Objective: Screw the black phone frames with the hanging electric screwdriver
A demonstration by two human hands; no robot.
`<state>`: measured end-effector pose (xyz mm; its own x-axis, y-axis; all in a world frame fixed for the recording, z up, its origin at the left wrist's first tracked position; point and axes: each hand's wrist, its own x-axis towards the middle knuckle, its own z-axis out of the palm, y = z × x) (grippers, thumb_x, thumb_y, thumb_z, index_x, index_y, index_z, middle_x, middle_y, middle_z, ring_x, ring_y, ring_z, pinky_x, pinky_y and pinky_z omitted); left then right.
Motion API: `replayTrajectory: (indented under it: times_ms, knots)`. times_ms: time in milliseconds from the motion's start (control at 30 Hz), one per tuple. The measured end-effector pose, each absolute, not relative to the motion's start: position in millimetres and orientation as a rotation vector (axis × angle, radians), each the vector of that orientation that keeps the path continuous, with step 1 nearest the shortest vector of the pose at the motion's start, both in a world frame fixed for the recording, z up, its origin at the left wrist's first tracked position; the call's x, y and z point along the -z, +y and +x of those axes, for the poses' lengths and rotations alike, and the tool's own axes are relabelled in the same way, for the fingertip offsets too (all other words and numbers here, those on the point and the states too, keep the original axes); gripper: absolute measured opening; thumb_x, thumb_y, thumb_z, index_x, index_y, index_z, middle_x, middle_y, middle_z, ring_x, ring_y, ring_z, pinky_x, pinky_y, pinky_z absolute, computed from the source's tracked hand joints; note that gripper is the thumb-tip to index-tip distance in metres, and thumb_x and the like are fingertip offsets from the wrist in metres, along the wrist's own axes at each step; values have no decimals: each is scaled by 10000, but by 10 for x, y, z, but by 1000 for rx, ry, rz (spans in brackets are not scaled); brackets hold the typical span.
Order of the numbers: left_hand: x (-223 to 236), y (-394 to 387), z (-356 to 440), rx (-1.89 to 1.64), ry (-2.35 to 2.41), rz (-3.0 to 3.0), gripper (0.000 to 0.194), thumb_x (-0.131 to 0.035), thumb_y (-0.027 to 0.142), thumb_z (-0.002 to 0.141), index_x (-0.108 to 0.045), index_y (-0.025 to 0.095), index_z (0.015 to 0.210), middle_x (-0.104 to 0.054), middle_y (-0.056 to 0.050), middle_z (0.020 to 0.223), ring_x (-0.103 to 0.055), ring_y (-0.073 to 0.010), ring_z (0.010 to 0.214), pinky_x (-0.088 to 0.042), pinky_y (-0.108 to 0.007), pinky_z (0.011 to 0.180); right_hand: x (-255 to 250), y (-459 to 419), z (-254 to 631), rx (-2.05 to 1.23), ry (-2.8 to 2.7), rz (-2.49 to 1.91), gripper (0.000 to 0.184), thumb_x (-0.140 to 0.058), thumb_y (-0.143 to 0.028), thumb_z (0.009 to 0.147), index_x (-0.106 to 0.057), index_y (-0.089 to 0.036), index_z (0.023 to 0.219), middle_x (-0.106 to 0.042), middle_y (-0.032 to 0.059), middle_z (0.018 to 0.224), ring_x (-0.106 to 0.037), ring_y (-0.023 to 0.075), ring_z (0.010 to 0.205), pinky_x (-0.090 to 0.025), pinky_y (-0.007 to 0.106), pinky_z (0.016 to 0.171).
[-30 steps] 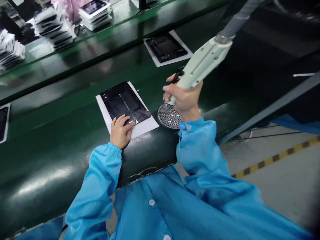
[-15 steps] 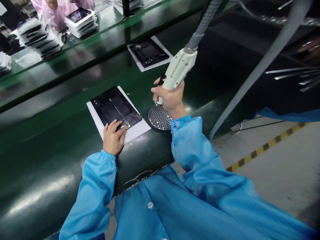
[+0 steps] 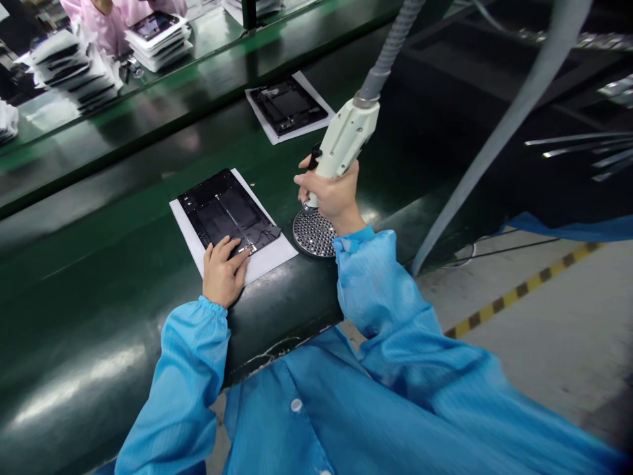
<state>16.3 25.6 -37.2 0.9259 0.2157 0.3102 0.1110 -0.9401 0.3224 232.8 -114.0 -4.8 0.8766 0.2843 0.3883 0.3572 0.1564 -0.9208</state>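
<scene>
My left hand [image 3: 223, 270] lies with spread fingers on the near edge of an opened black tablet [image 3: 225, 211], whose inner parts show. The tablet rests on a white sheet [image 3: 271, 259]. In my right hand [image 3: 336, 194] is a pale electric screwdriver [image 3: 347, 135], gripped around its body and tilted, a ribbed grey hose running up from its top. Its lower end is over a round metal screw tray [image 3: 316, 234] full of small holes, just right of the tablet. My hand and the tool hide the tip and part of the tray.
A second opened tablet [image 3: 287, 105] on white backing lies farther back on the green bench [image 3: 113, 264]. Stacks of white-wrapped pieces [image 3: 161, 46] stand across the rail, near a person in pink [image 3: 106, 26]. A grey strap [image 3: 509, 125] slants down at the right.
My right hand and the screwdriver have shifted slightly left, still above the screw tray. My left hand stays on the tablet.
</scene>
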Motion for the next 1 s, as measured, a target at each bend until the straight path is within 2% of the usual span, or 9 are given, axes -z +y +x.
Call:
replayTrajectory:
  times_ms: [233,500,633,767,900,1000]
  knots:
    - [383,259,158,-492,242,2797,235,-536,292,907,-716,260,1055,-626,-72,1261,-487,-269,1280,-304,-536,1099,25,-1130,2315,49,-562,-1326,203,-734,-267,647,-552,-206,712,-445,-78,454,-462,89,353,-396,256,346]
    - [379,255,163,-497,243,2794,239,-526,296,911,-715,258,1052,-631,-74,1253,-488,-272,1279,-306,-539,1096,54,-1128,2348,26,-599,-1382,202,-727,-252,681,-540,-205,742,-454,-58,514,-469,89,406,-429,266,380]
    - [381,251,162,-530,273,2779,251,-530,323,909,-706,236,1065,-632,-84,1253,-486,-273,1281,-303,-535,1099,15,-1093,2350,-25,-616,-1421,166,-711,-175,668,-560,-193,734,-444,-61,491,-470,91,404,-442,272,397]
    - [378,234,136,-555,423,2775,260,-576,380,880,-705,236,1054,-621,-94,1268,-454,-315,1302,-276,-598,1090,-40,-1068,2335,-75,-614,-1461,162,-697,-112,647,-575,-188,722,-452,-67,466,-475,96,393,-441,273,397]
    - [375,228,102,-547,444,2758,246,-580,383,878,-716,245,1030,-619,-94,1267,-467,-319,1289,-311,-603,1070,-36,-1081,2328,-66,-597,-1451,155,-710,-140,669,-589,-192,750,-483,-70,488,-502,97,416,-492,287,447]
    - [377,230,93,-564,443,2737,251,-569,389,883,-726,244,1014,-619,-94,1262,-479,-311,1277,-353,-573,1060,-24,-1094,2315,-64,-608,-1419,172,-736,-178,667,-595,-191,766,-538,-58,541,-568,109,485,-557,315,550]
